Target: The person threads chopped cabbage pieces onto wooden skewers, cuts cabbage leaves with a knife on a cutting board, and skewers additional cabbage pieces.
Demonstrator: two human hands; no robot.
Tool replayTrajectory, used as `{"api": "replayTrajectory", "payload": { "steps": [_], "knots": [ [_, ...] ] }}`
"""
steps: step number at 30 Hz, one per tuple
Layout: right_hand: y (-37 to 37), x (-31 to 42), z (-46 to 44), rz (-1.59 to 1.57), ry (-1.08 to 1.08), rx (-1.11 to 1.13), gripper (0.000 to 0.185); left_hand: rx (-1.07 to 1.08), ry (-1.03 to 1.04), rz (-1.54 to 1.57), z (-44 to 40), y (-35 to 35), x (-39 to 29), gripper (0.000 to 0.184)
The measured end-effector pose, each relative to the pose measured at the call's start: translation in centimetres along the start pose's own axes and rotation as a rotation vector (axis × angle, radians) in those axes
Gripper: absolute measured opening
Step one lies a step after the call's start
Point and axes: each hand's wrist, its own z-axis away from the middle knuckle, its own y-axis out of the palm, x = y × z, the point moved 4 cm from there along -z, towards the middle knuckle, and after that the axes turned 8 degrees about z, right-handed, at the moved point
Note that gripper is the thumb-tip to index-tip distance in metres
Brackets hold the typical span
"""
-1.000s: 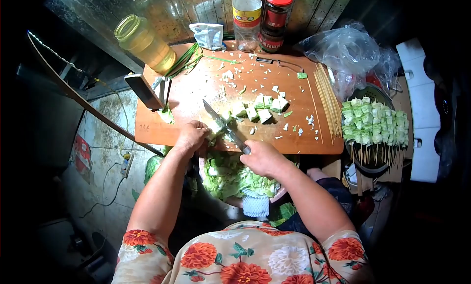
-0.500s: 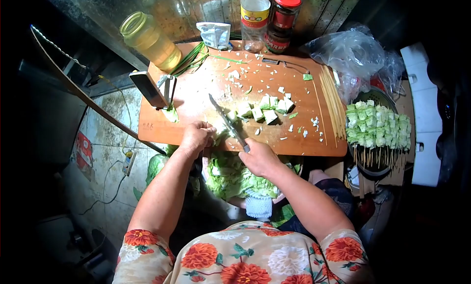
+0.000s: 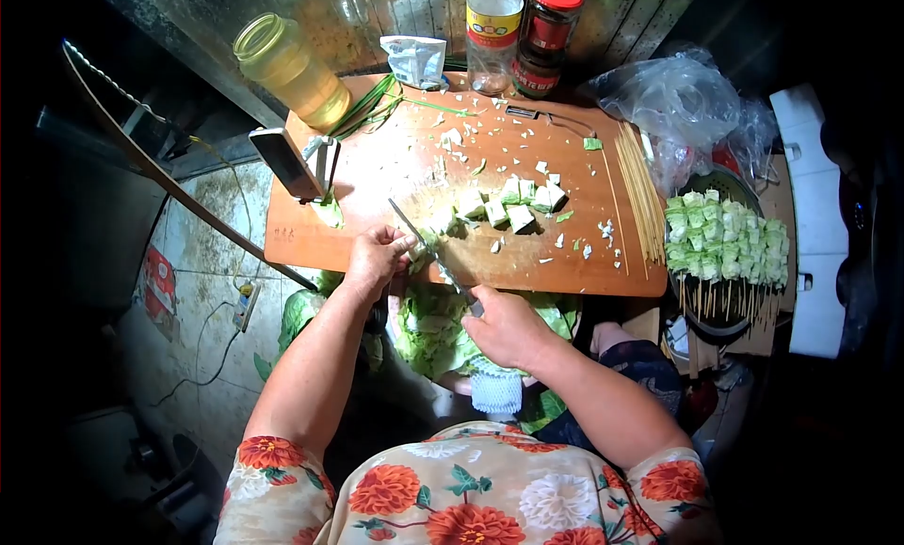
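My right hand [image 3: 504,327] is closed round the handle of a knife [image 3: 435,255], whose blade points up and left over the near edge of the wooden board [image 3: 330,248]. Left of the blade, my left hand [image 3: 377,255] has its fingers pinched on pale green cabbage [image 3: 419,253] at that same edge. Beyond the knife sit several cut cabbage blocks [image 3: 521,217], with small scraps scattered round them. Below the board's edge, a basin holds loose cabbage leaves [image 3: 428,333]. Thin wooden skewers [image 3: 640,201] lie along the board's right side.
A phone on a stand [image 3: 285,164] and a jar of yellow liquid [image 3: 297,79] stand at the left. Behind are a clear bottle [image 3: 492,41] and a red-lidded jar [image 3: 549,27]. Loaded cabbage skewers [image 3: 725,239] rest over a pan at the right, below plastic bags [image 3: 673,98].
The view has shifted slightly, moving the board rightward in the picture. My right hand and the knife handle are a little lower, and the blade appears turned more edge-on.
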Motion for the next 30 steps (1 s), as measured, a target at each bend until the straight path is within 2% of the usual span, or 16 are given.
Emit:
{"api": "replayTrajectory", "payload": {
  "steps": [6, 14, 21, 24, 27, 30],
  "knots": [
    [-0.1, 0.4, -0.3, 0.033, 0.013, 0.045, 0.03, 0.015, 0.045, 0.006, 0.0, 0.0, 0.0, 0.014],
    [0.7, -0.1, -3.4, 0.116, 0.084, 0.154, 0.032, 0.034, -0.011, -0.028, -0.5, -0.2, 0.2, 0.011],
    [2.0, -1.2, -4.0, 0.113, 0.046, 0.043, 0.039, 0.038, -0.036, -0.136, 0.6, -0.2, -0.6, 0.026],
    [2.0, -1.4, -3.5, 0.101, 0.044, 0.032, 0.043, 0.139, -0.083, -0.282, -0.2, -0.2, 0.0, 0.022],
    [1.9, -1.7, -3.0, 0.098, 0.026, 0.012, 0.046, 0.125, -0.038, -0.274, 0.6, 0.3, 0.0, 0.017],
    [1.6, -1.8, -2.1, 0.093, -0.024, -0.005, 0.047, 0.123, 0.007, -0.228, 0.6, 0.3, 0.6, 0.019]
  ]
}}
